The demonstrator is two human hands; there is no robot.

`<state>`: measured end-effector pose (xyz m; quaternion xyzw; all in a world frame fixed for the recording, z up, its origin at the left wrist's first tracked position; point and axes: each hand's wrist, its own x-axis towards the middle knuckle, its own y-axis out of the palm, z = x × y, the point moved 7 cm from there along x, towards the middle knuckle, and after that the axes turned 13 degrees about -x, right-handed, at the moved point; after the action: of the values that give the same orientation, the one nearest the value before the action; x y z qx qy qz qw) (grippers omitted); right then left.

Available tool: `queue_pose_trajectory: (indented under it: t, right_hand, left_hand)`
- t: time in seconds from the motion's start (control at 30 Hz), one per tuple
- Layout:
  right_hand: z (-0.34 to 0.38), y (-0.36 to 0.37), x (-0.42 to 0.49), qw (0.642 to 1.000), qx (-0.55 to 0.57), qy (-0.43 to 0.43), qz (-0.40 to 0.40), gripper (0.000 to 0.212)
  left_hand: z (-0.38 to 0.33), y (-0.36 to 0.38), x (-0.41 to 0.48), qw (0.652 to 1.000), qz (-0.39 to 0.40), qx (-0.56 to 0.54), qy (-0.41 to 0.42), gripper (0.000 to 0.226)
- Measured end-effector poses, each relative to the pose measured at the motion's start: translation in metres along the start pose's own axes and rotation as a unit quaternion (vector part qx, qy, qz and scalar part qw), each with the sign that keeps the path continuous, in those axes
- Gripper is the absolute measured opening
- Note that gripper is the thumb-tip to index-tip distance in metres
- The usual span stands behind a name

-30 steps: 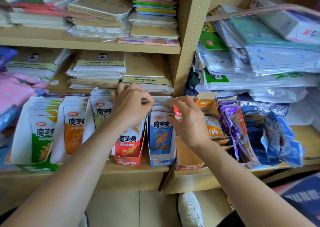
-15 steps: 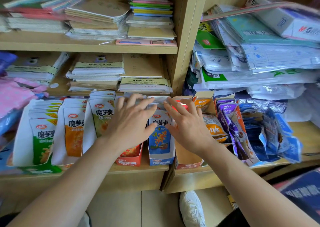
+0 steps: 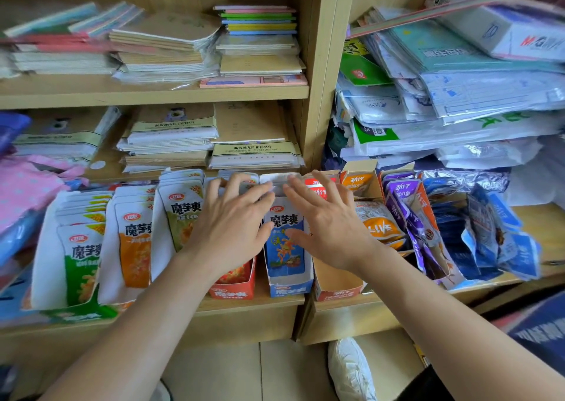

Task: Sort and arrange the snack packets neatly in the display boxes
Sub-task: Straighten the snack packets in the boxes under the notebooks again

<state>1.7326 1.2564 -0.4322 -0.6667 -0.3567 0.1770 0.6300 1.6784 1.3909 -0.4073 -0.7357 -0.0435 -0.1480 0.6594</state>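
A row of display boxes stands on the lower shelf. The blue box [image 3: 290, 289] holds upright blue snack packets [image 3: 284, 232]. My left hand [image 3: 232, 229] lies spread, fingers straight, over the red box [image 3: 234, 292] and its packets, just left of the blue packets. My right hand [image 3: 327, 226] is spread too, fingers straight, over the orange-red box [image 3: 337, 290] to the right of the blue one. Neither hand holds anything. Further left stand olive packets [image 3: 183, 214], orange packets [image 3: 136, 241] and green packets [image 3: 81, 263].
Orange packets [image 3: 379, 223], purple packets [image 3: 403, 195] and crumpled blue packets [image 3: 483, 232] fill torn boxes at the right. Stacks of notebooks [image 3: 171, 137] sit on the shelves above, plastic-wrapped paper [image 3: 458, 94] at the upper right. A wooden upright [image 3: 321, 64] divides the shelves. A white shoe [image 3: 351, 370] shows below.
One second ago both hands pinched the tops of the blue packets. They have let go, spread flat and drawn slightly back over the neighbouring boxes.
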Motion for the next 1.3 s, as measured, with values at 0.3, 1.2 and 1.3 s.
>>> queue_pose_trajectory:
  t: [0.3,1.2,1.3]
  right_hand:
    - [0.006,0.005,-0.002,1.0,-0.006,-0.021,0.012,0.083]
    - [0.083,0.016,-0.058,0.986,-0.003,-0.136,-0.1,0.037]
    - [0.094,0.012,-0.055,0.978,0.036,-0.154,-0.135,0.042]
  left_hand:
    - [-0.002,-0.011,-0.005,0.997,-0.057,-0.039,0.024,0.047]
    - [0.018,0.005,-0.131,0.984,-0.144,-0.074,-0.079,0.026]
    - [0.021,0.004,-0.137,0.984,-0.15,-0.064,-0.077,0.028]
